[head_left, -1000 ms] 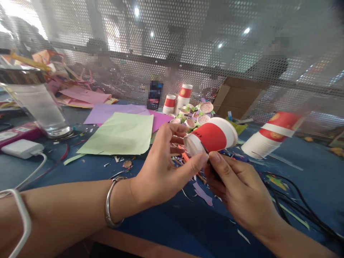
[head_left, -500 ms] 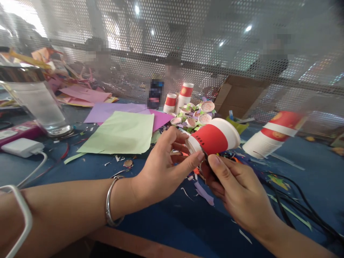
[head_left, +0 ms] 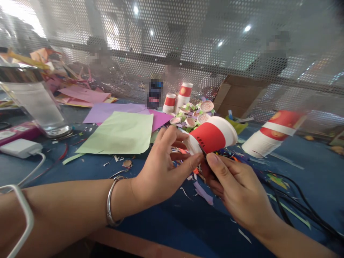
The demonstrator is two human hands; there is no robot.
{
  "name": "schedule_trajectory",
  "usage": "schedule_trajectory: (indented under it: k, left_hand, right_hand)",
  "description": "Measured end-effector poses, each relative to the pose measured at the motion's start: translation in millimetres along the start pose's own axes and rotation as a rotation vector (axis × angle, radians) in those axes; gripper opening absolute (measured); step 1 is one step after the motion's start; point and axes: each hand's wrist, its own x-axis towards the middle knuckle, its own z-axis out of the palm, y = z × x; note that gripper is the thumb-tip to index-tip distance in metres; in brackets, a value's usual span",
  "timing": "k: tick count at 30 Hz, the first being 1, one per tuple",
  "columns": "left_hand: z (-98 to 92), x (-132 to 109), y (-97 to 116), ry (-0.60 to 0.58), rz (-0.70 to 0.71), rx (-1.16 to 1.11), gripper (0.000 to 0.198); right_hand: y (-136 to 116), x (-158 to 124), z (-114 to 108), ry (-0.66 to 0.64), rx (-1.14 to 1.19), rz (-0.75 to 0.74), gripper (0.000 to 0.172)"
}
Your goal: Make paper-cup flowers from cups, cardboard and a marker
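Observation:
A white paper cup [head_left: 211, 134] with a red band and small dark lettering is tilted on its side above the table, its mouth pointing right. My left hand [head_left: 168, 163] grips it by the base end, fingers behind and thumb below. My right hand [head_left: 232, 179] is closed round dark scissors [head_left: 204, 153], whose dark tip meets the cup's wall near the base. Most of the scissors is hidden inside my fist. Behind the cup lies a heap of cut cup bottoms [head_left: 203, 118] with green and purple paper bits.
Green paper [head_left: 118, 132] and purple sheets [head_left: 113, 110] lie left of centre. A glass of water [head_left: 40, 105] and a white charger [head_left: 21, 147] stand further left. Stacked cups [head_left: 262, 143] lean at right, near black cables [head_left: 292, 204]. Perforated metal screen [head_left: 204, 46] closes the back.
The cup has turned slightly in my left hand and shifted a little left, so its lettering sits lower. Both hands keep their grips.

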Motion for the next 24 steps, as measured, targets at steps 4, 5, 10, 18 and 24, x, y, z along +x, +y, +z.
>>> schedule_trajectory:
  k: [4, 5, 10, 18, 24]
  left_hand:
    - [-3.4, -3.3, -1.6, -0.001, 0.137, 0.238, 0.024]
    - [-4.3, -4.0, -1.6, 0.000, 0.169, 0.302, 0.026]
    - [-4.8, -4.9, 3.1, 0.023, 0.242, 0.342, 0.030]
    - [-1.3, 6.2, 3.8, -0.018, -0.269, -0.167, 0.047]
    - [-4.2, 7.1, 3.4, -0.034, -0.199, -0.262, 0.036]
  right_hand:
    - [1.7, -1.6, -0.3, -0.005, 0.025, 0.007, 0.047]
    - [1.1, -2.1, -0.1, -0.008, 0.028, 0.009, 0.047]
    - [-5.7, -4.8, 1.2, -0.025, 0.036, -0.026, 0.048]
    - [-2.7, 0.4, -2.7, -0.027, 0.044, -0.011, 0.047]
    - [0.4, -1.3, -4.0, -0.022, -0.005, -0.033, 0.048]
